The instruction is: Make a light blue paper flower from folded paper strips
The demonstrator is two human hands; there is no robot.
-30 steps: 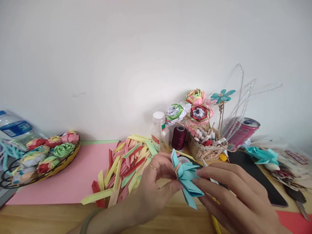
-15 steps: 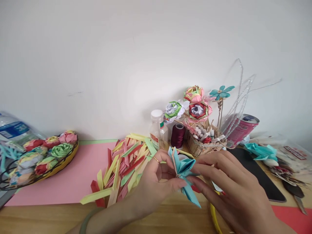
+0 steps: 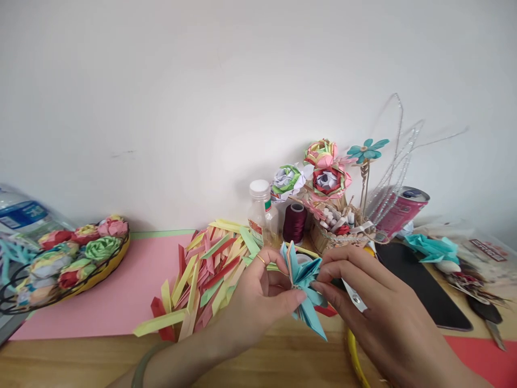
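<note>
Gold ring point(image 3: 262, 260) on left hand point(image 3: 258, 302), greenish bangle point(image 3: 142, 366)

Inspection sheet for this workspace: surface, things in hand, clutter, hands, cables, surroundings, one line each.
Surface: wooden table; pink sheet and red sheet on it.
Things in hand: folded blue paper, raised off the table.
Clutter: heaped paper strips, bottle, spool, pink can.
Hands: left hand and right hand both hold the blue paper; whether the right hand also holds the metal piece beside it, cannot tell.
Cables: nothing seen.
Surroundings: white wall, faintly marked at left.
</note>
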